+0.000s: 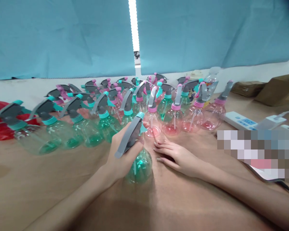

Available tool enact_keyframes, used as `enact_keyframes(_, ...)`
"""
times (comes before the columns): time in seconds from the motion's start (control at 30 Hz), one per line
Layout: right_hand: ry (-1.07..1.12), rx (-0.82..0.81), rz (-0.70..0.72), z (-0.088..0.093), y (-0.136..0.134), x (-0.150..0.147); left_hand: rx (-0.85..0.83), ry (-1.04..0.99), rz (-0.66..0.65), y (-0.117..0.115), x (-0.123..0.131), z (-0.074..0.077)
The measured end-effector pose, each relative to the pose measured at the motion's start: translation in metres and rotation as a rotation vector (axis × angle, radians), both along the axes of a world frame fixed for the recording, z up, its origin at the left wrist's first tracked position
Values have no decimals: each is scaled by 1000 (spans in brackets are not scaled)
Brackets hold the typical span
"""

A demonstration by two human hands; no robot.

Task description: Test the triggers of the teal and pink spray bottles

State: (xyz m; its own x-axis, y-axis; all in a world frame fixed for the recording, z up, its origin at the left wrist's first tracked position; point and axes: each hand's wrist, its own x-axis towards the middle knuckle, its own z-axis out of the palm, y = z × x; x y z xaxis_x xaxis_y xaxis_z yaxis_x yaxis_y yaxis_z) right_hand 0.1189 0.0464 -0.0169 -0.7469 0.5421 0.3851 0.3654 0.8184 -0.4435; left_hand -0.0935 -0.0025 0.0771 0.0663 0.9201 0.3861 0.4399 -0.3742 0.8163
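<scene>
My left hand is wrapped round the neck of a green spray bottle with a grey trigger head and turquoise nozzle. The bottle stands upright or nearly so, close to the table; whether its base touches cannot be made out. Beside it, my right hand rests on the brown tabletop with its fingers stretched out, holding nothing. Just beyond the right fingertips stands a pink spray bottle. Another green spray bottle is behind my left hand.
Rows of green and pink spray bottles fill the far table. A red plastic bag lies at left. On the right are a white power strip with a plugged-in charger, a cardboard box and a blurred-out flat device. A blue curtain hangs behind.
</scene>
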Motion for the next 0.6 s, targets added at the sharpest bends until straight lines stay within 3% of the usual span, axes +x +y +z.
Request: enact_keyframes(0.6,0,-2,-11,-2,1,-2,2,36,-4,1,-2,0)
